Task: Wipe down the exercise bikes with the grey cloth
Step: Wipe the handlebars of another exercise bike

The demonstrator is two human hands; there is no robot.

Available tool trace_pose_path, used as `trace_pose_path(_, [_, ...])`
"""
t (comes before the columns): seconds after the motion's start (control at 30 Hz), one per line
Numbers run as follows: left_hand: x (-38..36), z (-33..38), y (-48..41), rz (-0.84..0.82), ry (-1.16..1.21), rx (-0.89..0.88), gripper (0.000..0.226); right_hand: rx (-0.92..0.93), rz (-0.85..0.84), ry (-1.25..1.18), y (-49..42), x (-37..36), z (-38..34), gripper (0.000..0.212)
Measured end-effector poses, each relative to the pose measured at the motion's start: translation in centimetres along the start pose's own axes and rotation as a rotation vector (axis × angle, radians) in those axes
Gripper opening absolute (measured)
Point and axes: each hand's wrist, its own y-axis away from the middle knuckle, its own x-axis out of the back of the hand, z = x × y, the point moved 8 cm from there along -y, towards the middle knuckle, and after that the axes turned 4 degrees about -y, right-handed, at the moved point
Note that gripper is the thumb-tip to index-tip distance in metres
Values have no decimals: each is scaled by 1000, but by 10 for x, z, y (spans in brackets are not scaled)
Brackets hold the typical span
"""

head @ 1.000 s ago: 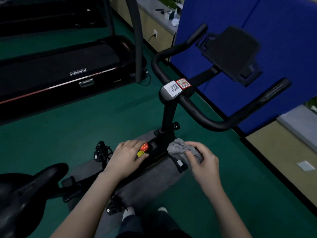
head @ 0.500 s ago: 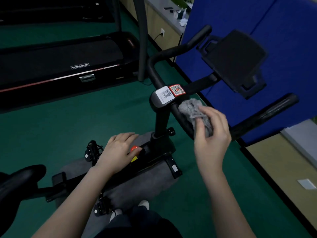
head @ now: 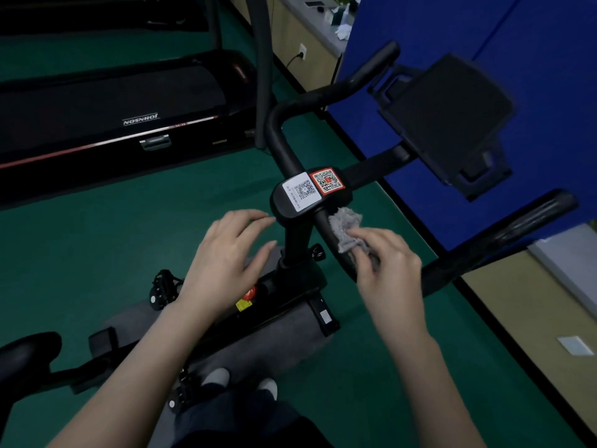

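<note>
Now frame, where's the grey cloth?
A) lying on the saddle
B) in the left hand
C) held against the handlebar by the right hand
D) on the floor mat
C: the right hand grips the grey cloth against the handlebar, just below the QR stickers; the left hand is spread and holds nothing.

A black treadmill [head: 113, 101] bearing white lettering is seen at the upper left on the green floor [head: 97, 240], with a grey upright post [head: 263, 76] at its right end. A blue panel [head: 452, 33] is stood at the right. Beyond it, a beige counter [head: 310, 17] is loaded with small items too blurred to be named, and a white socket [head: 302, 53] is set into its side. A grey mat [head: 277, 337] is laid at lower centre.
</note>
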Motion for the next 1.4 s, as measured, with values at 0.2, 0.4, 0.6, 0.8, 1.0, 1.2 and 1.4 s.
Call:
trace_pose_path(0.2, [10,20,-48,69,58,-185,38,-18,112,133,-12,-28,-26,31])
trace_pose_path(0.4, [-2,30,-80,-12,123,-367,40,-284,185,164,-19,-18,-9,28])
trace_pose_path(0.6, [-18,27,-89,-105,186,-470,40,-547,181,74,-47,-29,4,19])
trace_pose_path(0.8, [-20,18,-93,-128,324,-525,36,-339,548,147,2,-46,-34,30])
trace_pose_path(1.0, [-21,15,-101,-202,390,-571,34,-277,805,229,21,-60,-43,40])
trace_pose_path(1.2, [-22,13,-107,-257,427,-580,38,-286,909,191,9,-80,-50,33])
trace_pose_path(1.4, [-22,13,-107,-260,432,-587,36,-226,856,238,22,-78,-44,34])
